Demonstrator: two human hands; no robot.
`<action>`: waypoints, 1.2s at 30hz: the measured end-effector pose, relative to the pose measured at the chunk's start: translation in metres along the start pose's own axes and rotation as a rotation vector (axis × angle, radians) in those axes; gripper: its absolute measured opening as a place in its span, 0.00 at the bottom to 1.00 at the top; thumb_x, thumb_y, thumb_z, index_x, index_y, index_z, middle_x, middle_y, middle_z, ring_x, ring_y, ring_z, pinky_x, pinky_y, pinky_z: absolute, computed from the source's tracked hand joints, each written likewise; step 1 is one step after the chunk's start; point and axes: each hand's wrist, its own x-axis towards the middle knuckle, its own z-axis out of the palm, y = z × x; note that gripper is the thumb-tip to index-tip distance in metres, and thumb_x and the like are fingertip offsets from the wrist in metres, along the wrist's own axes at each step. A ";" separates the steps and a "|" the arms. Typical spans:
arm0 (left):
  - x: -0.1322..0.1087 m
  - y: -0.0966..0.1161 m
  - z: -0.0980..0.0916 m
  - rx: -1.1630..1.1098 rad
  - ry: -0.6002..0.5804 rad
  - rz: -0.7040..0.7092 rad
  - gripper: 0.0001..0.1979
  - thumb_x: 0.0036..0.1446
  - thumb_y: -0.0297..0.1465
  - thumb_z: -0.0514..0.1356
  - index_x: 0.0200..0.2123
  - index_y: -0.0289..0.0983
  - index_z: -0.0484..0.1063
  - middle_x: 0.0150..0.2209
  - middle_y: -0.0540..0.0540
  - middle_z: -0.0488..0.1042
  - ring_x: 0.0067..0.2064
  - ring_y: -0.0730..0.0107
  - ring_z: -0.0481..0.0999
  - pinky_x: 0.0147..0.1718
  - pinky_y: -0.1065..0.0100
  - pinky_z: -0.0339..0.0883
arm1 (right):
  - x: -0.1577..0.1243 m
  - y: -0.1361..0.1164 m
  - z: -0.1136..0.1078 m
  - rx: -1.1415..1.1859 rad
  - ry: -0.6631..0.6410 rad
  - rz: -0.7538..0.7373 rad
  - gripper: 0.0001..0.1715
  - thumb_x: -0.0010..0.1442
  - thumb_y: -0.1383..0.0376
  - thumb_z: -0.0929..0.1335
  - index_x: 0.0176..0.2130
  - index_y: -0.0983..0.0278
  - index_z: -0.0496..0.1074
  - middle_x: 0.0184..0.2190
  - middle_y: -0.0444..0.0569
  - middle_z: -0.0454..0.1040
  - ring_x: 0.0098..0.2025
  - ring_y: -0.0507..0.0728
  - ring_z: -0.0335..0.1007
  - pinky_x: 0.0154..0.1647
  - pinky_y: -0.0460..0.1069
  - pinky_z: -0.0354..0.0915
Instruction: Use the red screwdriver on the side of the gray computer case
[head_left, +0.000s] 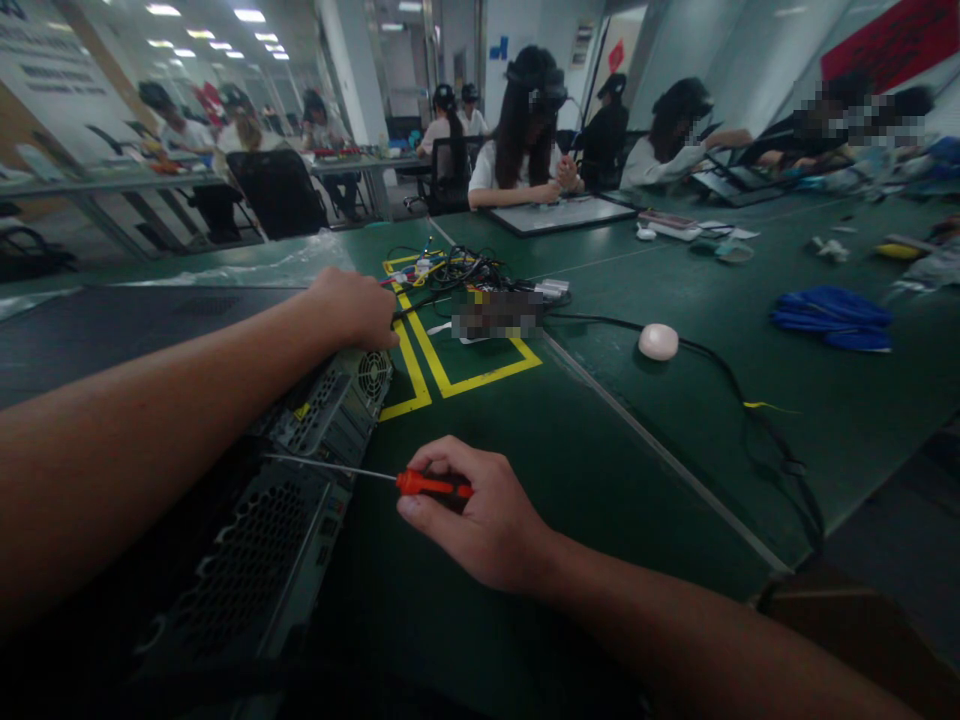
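Note:
My right hand point(487, 510) is closed around the red and black handle of a screwdriver point(431, 485). Its long metal shaft points left, with the tip near the rear panel of a black computer case point(330, 400); whether it touches a screw I cannot make out. The case lies on its side at the left, showing vent holes, a small fan grille and ports. Over its far rear corner my left hand point(352, 308) is closed, the fingers bent down at the edge and partly hidden. A black cable passes close to those fingertips.
A tangle of black cables point(472, 268) lies on the green table beyond yellow tape marks point(487, 378). To the right are a pale pink mouse-like object point(658, 342), a black cord and a folded blue cloth point(832, 318). Several people sit across the table.

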 end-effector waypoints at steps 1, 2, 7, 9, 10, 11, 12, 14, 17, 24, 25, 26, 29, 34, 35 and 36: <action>0.001 -0.001 0.001 -0.009 0.003 0.003 0.32 0.59 0.52 0.64 0.61 0.44 0.85 0.59 0.30 0.85 0.61 0.32 0.81 0.59 0.43 0.74 | 0.000 0.000 0.000 -0.001 0.001 -0.004 0.09 0.66 0.61 0.76 0.44 0.61 0.77 0.32 0.41 0.77 0.32 0.53 0.71 0.37 0.49 0.65; 0.001 -0.001 0.001 -0.015 0.007 0.004 0.32 0.59 0.52 0.64 0.61 0.45 0.85 0.58 0.30 0.86 0.61 0.32 0.81 0.59 0.43 0.74 | 0.000 0.000 0.000 -0.004 0.002 -0.008 0.09 0.66 0.61 0.76 0.44 0.61 0.77 0.33 0.41 0.77 0.32 0.53 0.72 0.37 0.49 0.66; 0.000 0.000 0.000 0.016 -0.001 -0.005 0.33 0.60 0.51 0.63 0.62 0.39 0.85 0.61 0.26 0.84 0.61 0.28 0.81 0.59 0.39 0.73 | -0.001 -0.001 0.000 -0.030 0.027 -0.006 0.08 0.67 0.60 0.76 0.44 0.61 0.81 0.36 0.44 0.81 0.35 0.54 0.75 0.39 0.49 0.67; -0.001 0.001 -0.001 0.040 -0.010 0.000 0.33 0.62 0.51 0.61 0.62 0.39 0.85 0.61 0.25 0.83 0.62 0.29 0.81 0.58 0.41 0.74 | -0.001 0.000 0.000 -0.028 0.029 -0.008 0.09 0.68 0.59 0.75 0.44 0.62 0.82 0.36 0.45 0.81 0.35 0.54 0.75 0.39 0.49 0.67; -0.002 0.001 -0.002 0.045 -0.013 0.000 0.33 0.62 0.51 0.61 0.62 0.39 0.85 0.61 0.26 0.83 0.62 0.30 0.81 0.58 0.42 0.74 | 0.000 0.001 0.000 -0.028 0.026 -0.012 0.10 0.70 0.59 0.74 0.44 0.63 0.83 0.36 0.46 0.81 0.35 0.54 0.75 0.39 0.49 0.67; -0.002 0.001 -0.002 0.044 -0.014 0.000 0.33 0.62 0.51 0.61 0.62 0.39 0.85 0.61 0.26 0.84 0.62 0.31 0.81 0.58 0.43 0.74 | 0.000 0.002 0.001 -0.031 0.022 -0.016 0.11 0.71 0.58 0.73 0.44 0.63 0.83 0.35 0.47 0.81 0.35 0.55 0.75 0.39 0.49 0.67; -0.003 0.001 -0.002 0.038 -0.015 0.000 0.33 0.62 0.52 0.61 0.62 0.40 0.85 0.61 0.27 0.84 0.62 0.32 0.81 0.59 0.44 0.74 | 0.000 0.003 0.001 -0.033 0.018 -0.020 0.12 0.72 0.58 0.72 0.43 0.64 0.83 0.35 0.47 0.81 0.36 0.55 0.75 0.39 0.49 0.67; -0.002 0.001 -0.002 0.020 -0.013 0.001 0.33 0.61 0.52 0.62 0.61 0.42 0.85 0.60 0.29 0.85 0.62 0.33 0.81 0.59 0.45 0.73 | 0.000 0.004 0.003 -0.015 0.005 -0.024 0.13 0.74 0.59 0.70 0.43 0.64 0.83 0.35 0.47 0.81 0.36 0.55 0.75 0.39 0.49 0.66; -0.001 0.001 -0.001 0.033 -0.008 0.003 0.32 0.61 0.51 0.62 0.62 0.43 0.85 0.59 0.30 0.86 0.61 0.34 0.81 0.58 0.45 0.74 | -0.001 0.003 0.004 0.051 0.003 0.010 0.10 0.70 0.59 0.73 0.47 0.63 0.80 0.32 0.43 0.77 0.31 0.53 0.72 0.34 0.48 0.64; 0.001 0.000 0.000 0.045 -0.008 -0.006 0.33 0.61 0.51 0.62 0.62 0.42 0.85 0.60 0.29 0.85 0.61 0.32 0.82 0.57 0.44 0.74 | 0.000 0.003 0.004 0.063 -0.010 -0.004 0.08 0.65 0.63 0.75 0.43 0.61 0.74 0.29 0.39 0.73 0.29 0.51 0.68 0.33 0.47 0.63; 0.001 0.000 0.001 0.048 -0.012 -0.005 0.33 0.61 0.51 0.61 0.62 0.40 0.85 0.60 0.28 0.85 0.61 0.32 0.82 0.57 0.44 0.74 | 0.000 0.003 0.004 0.065 -0.010 -0.009 0.07 0.66 0.63 0.75 0.43 0.61 0.74 0.29 0.39 0.73 0.29 0.51 0.68 0.33 0.47 0.63; 0.002 0.000 0.001 0.054 -0.016 -0.003 0.33 0.62 0.51 0.61 0.62 0.39 0.85 0.60 0.28 0.84 0.60 0.32 0.82 0.56 0.44 0.75 | 0.000 0.003 0.004 0.067 -0.012 -0.014 0.07 0.66 0.63 0.74 0.43 0.61 0.74 0.29 0.39 0.72 0.29 0.51 0.67 0.33 0.47 0.63; 0.002 0.000 0.001 0.048 -0.008 0.000 0.33 0.61 0.50 0.61 0.62 0.39 0.85 0.60 0.26 0.84 0.60 0.30 0.82 0.57 0.42 0.74 | -0.001 0.003 0.003 0.059 -0.012 -0.024 0.07 0.66 0.63 0.74 0.43 0.61 0.74 0.29 0.39 0.72 0.28 0.51 0.67 0.33 0.48 0.63; 0.003 -0.001 0.003 0.025 0.002 0.002 0.33 0.60 0.51 0.63 0.61 0.39 0.86 0.60 0.27 0.85 0.60 0.29 0.81 0.57 0.41 0.74 | -0.001 0.000 0.003 0.044 -0.015 -0.007 0.08 0.66 0.62 0.75 0.43 0.61 0.74 0.29 0.39 0.73 0.29 0.51 0.67 0.33 0.48 0.63; 0.003 -0.001 0.003 0.025 0.003 0.005 0.33 0.61 0.52 0.62 0.61 0.40 0.85 0.59 0.28 0.85 0.60 0.31 0.81 0.57 0.42 0.74 | -0.001 0.000 0.003 0.048 -0.016 -0.008 0.07 0.66 0.63 0.75 0.43 0.61 0.74 0.29 0.39 0.73 0.29 0.51 0.67 0.33 0.48 0.63; 0.004 -0.002 0.003 0.026 0.005 0.007 0.33 0.61 0.52 0.62 0.61 0.41 0.85 0.59 0.29 0.85 0.60 0.33 0.81 0.57 0.43 0.74 | -0.001 0.000 0.003 0.052 -0.018 -0.007 0.07 0.66 0.63 0.75 0.43 0.61 0.74 0.29 0.39 0.73 0.28 0.51 0.67 0.33 0.48 0.63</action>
